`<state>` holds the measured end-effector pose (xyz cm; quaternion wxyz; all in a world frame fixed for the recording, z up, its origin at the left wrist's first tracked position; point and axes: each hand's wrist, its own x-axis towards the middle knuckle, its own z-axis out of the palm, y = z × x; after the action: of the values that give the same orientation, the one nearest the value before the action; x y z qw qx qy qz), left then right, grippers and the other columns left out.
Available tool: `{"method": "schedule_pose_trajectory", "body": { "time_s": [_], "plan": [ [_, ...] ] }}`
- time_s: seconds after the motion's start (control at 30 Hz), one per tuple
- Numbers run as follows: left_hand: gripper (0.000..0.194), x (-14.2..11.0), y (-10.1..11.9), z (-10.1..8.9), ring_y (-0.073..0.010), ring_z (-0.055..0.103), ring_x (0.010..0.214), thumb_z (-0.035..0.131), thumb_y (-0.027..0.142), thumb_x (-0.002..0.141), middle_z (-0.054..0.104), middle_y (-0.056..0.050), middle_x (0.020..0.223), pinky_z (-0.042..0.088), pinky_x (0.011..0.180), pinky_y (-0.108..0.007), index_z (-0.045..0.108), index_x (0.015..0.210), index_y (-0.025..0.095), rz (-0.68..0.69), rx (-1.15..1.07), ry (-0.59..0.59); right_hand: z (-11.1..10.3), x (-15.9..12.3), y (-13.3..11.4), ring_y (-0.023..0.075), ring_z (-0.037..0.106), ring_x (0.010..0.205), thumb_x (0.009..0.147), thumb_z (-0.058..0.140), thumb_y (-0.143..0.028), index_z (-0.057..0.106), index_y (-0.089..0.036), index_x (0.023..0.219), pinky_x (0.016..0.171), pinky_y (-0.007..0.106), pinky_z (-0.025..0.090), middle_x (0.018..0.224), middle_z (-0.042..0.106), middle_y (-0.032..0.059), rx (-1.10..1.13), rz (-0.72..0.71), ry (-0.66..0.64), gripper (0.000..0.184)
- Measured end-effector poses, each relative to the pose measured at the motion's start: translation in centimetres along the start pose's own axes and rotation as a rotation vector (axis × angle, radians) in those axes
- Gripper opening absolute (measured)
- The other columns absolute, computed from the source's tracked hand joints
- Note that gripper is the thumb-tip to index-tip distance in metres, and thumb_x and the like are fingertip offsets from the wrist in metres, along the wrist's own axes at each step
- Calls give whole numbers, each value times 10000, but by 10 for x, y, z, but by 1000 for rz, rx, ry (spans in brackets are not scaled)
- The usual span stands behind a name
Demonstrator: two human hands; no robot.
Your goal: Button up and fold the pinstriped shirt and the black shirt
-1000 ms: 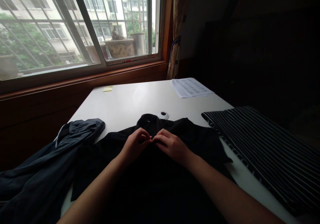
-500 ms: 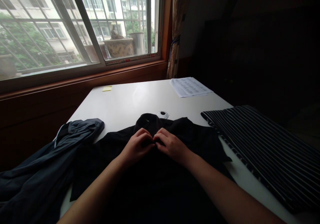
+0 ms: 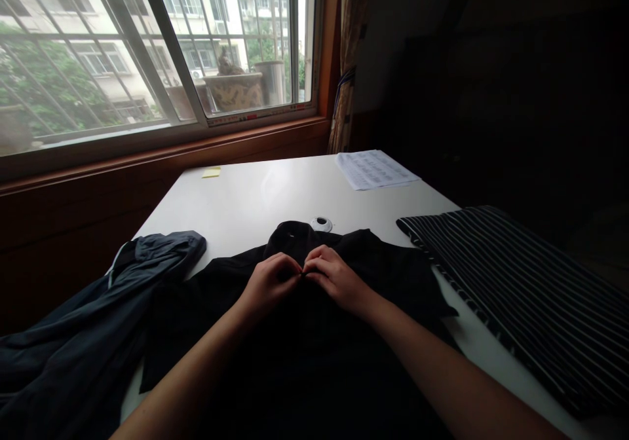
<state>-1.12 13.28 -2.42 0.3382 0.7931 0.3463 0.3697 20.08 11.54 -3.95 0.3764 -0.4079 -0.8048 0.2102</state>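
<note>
Left hand and right hand meet fingertip to fingertip on my head feed, both in a narrow pinch on the front of the black shirt, just below its collar. Too dark for me to tell exactly what sits between the tips. Forearms come in from the lower corners and converge, elbows apart, wrists bent inward, knuckles up, fingers curled. Shirt lies spread on the white table, front and center, collar at the far end. Writing check: small pale mark inside the collar, can't read it. Paper sheets at the table's far right carry rows of print, too small for me. Red and dark markings on the window frame, unreadable from here. Yellow note far left. Blue-gray garment left of the shirt, striped cloth right.
</note>
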Motion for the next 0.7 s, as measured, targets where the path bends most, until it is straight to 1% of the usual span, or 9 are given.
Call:
{"method": "schedule_pose_trajectory", "body": {
  "time_s": [0.17,0.27,0.37,0.53,0.6,0.7],
  "plan": [
    [71,2,-1,1,-176,664,817,700,233,845,705,-27,876,531,743,-285,675,895,190,-106,-60,-5,2,0,-1,220,558,1001,933,604,-120,644,-230,974,912,399,498,1043,597,58,-43,34,4,123],
    [182,2,-3,1,-181,679,855,724,232,821,711,-25,906,542,784,-298,637,977,199,-146,-142,-3,4,-1,-3,219,564,971,953,577,-133,622,-227,974,884,391,496,1026,607,59,-90,39,4,106],
    [304,2,-5,1,-186,687,905,725,218,820,711,-26,937,540,842,-322,595,1095,211,-169,-211,-29,5,-2,-4,218,568,936,968,564,-156,603,-224,970,859,380,491,989,618,53,-139,45,9,78],
    [379,1,-7,-2,-181,671,917,714,217,839,688,-25,950,533,863,-330,563,1186,226,-163,-240,-74,7,-3,-3,226,575,908,971,569,-173,604,-223,984,822,379,489,958,642,53,-204,63,27,63],
    [412,1,-9,-1,-173,663,902,718,219,839,665,-19,941,533,860,-324,552,1215,232,-140,-243,-58,8,-3,-3,228,583,912,971,575,-180,620,-228,995,828,382,492,957,653,53,-213,58,36,70],
    [497,0,-13,1,-162,663,892,736,220,828,615,-23,992,543,853,-319,525,1277,240,-113,-280,-20,8,-2,-3,228,585,927,976,565,-184,652,-231,1024,836,384,497,974,662,58,-218,46,26,109]
  ]
}}
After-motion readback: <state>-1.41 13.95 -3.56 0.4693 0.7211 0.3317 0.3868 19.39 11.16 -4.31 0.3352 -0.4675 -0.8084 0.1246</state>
